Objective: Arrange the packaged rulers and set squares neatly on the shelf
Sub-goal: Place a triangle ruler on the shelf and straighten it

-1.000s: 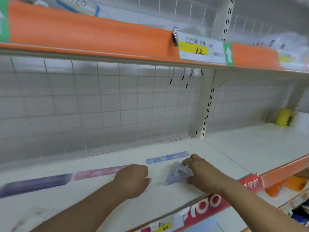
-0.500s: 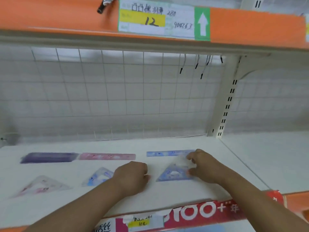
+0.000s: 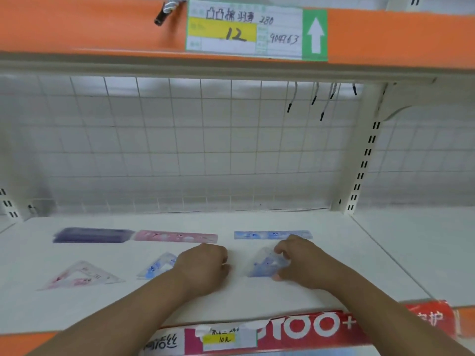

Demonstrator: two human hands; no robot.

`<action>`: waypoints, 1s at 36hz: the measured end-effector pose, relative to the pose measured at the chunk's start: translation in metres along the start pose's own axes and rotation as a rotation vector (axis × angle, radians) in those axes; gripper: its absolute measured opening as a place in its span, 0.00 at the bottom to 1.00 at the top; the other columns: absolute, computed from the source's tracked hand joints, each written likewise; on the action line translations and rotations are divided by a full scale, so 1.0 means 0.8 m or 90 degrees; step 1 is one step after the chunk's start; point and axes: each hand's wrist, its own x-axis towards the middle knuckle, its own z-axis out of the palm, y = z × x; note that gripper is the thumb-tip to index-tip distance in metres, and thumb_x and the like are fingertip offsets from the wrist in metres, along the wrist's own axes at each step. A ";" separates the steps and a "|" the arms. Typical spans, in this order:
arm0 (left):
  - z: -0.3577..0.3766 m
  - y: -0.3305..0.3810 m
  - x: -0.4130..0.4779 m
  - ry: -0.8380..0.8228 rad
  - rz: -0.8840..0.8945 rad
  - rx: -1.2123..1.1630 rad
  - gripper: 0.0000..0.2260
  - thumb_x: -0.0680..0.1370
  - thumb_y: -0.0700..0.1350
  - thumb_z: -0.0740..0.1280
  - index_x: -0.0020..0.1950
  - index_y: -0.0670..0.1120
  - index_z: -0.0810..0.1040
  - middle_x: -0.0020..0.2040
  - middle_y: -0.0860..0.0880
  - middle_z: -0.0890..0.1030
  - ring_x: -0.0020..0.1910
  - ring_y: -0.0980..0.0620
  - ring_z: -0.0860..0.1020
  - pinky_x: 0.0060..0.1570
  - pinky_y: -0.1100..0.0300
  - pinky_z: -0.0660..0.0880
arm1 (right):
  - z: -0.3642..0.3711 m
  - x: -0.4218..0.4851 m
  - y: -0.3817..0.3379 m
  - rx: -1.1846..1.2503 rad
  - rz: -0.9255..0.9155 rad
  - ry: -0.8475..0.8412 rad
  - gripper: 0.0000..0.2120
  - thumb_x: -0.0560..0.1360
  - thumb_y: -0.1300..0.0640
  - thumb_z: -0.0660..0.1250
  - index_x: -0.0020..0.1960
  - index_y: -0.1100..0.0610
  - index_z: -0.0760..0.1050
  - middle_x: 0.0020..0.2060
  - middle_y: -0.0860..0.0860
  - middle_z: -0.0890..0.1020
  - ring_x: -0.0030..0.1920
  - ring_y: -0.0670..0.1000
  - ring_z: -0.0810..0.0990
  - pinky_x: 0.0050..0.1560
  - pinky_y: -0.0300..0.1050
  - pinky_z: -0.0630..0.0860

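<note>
Three packaged rulers lie in a row on the white shelf (image 3: 257,296): a purple ruler (image 3: 91,235), a pink ruler (image 3: 176,236) and a blue ruler (image 3: 259,235). In front of them lie a pink set square (image 3: 82,276), a blue set square (image 3: 158,267) and another blue set square (image 3: 264,265). My right hand (image 3: 303,263) pinches the right-hand blue set square at its right side. My left hand (image 3: 203,265) rests as a fist on the shelf, covering the right corner of the middle set square.
A wire grid (image 3: 180,150) backs the shelf. An orange shelf edge with a price label (image 3: 254,32) hangs overhead. A slotted upright (image 3: 362,160) stands at the right. A red banner and a small price tag (image 3: 221,339) run along the front edge.
The view swung left, bringing the left set squares into sight. My right hand shifted the blue set square slightly under the blue ruler. My left fist stayed in place.
</note>
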 end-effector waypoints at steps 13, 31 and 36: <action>-0.006 -0.070 -0.042 0.020 -0.108 0.008 0.12 0.80 0.44 0.58 0.59 0.50 0.77 0.58 0.50 0.79 0.57 0.49 0.77 0.52 0.58 0.73 | 0.023 0.009 -0.078 -0.005 -0.064 0.002 0.30 0.73 0.46 0.71 0.71 0.53 0.66 0.63 0.50 0.70 0.63 0.50 0.71 0.62 0.43 0.70; -0.015 -0.187 -0.065 0.019 -0.101 0.009 0.11 0.81 0.48 0.57 0.58 0.49 0.77 0.57 0.50 0.79 0.56 0.49 0.77 0.49 0.59 0.72 | 0.069 0.001 -0.184 0.078 -0.038 -0.082 0.30 0.70 0.43 0.72 0.67 0.51 0.69 0.52 0.45 0.69 0.53 0.46 0.70 0.53 0.39 0.67; -0.010 -0.190 -0.068 0.015 -0.073 -0.007 0.11 0.81 0.49 0.57 0.58 0.50 0.77 0.57 0.52 0.79 0.55 0.50 0.77 0.50 0.59 0.72 | 0.069 -0.006 -0.192 0.073 -0.023 -0.079 0.28 0.70 0.43 0.72 0.66 0.50 0.69 0.50 0.45 0.68 0.52 0.45 0.69 0.53 0.38 0.67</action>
